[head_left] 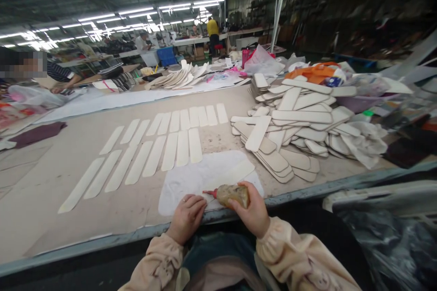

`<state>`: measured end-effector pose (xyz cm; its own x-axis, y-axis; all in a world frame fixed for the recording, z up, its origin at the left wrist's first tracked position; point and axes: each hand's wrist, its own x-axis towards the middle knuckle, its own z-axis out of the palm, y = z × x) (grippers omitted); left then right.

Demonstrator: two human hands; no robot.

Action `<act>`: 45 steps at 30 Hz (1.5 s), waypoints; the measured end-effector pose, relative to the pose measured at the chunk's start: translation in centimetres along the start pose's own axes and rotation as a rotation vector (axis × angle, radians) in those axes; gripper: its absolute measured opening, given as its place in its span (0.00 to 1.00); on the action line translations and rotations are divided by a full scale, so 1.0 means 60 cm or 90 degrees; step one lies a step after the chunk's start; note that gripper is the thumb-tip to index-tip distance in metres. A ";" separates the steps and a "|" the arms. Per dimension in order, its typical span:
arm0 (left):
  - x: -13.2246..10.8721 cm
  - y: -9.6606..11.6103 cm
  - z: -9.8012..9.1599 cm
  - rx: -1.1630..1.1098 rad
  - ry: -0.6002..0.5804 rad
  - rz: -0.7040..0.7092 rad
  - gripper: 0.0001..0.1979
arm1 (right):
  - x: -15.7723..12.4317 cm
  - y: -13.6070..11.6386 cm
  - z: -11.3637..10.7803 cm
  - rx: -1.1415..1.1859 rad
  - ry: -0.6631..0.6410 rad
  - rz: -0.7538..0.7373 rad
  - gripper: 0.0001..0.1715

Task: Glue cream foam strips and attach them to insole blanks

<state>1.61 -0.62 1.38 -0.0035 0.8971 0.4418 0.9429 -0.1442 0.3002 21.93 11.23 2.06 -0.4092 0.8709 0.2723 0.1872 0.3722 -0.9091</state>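
The right grip [251, 207] is closed around a bottle [229, 194], thumb and fingers wrapping its brownish body, with the red nozzle [210, 193] pointing toward the left grip [187, 216]. The left grip lies just beside that nozzle tip, fingers bunched and bent downward; whether they pinch anything cannot be told. Beyond both grips spreads a white sheet [184, 179], and 1 pale strip [235, 173] lies on it just past the bottle. Ahead and to the left of the left grip, 2 rows of similar strips lie on the surface [82, 145]: a nearer row [154, 157] of 8 and a farther row [175, 121] of 11. Beyond the right grip and to its right is a heaped pile [302, 117] of dark-edged pieces. Well to the left of the left grip lies a dark purple cloth [38, 135]; farther off is a co-worker [61, 72] in a striped top.
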 end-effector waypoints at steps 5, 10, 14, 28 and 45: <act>-0.002 -0.005 0.003 -0.008 -0.011 -0.006 0.08 | 0.008 0.000 -0.014 -0.054 0.025 0.006 0.26; -0.004 -0.009 0.006 -0.003 -0.008 -0.003 0.08 | 0.033 0.009 -0.055 -0.112 0.112 0.025 0.25; -0.002 -0.011 0.008 0.002 0.008 0.015 0.08 | 0.053 0.026 -0.095 -0.148 0.179 0.045 0.25; -0.003 -0.017 0.010 0.009 0.015 0.021 0.08 | 0.076 0.041 -0.137 -0.238 0.301 0.029 0.28; -0.002 -0.002 0.004 -0.017 -0.005 -0.036 0.09 | 0.018 -0.019 -0.027 -0.027 -0.021 0.048 0.26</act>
<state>1.59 -0.58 1.09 -0.0538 0.9076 0.4163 0.9322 -0.1038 0.3467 22.71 12.25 3.86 -0.4212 0.8865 0.1918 0.2563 0.3192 -0.9124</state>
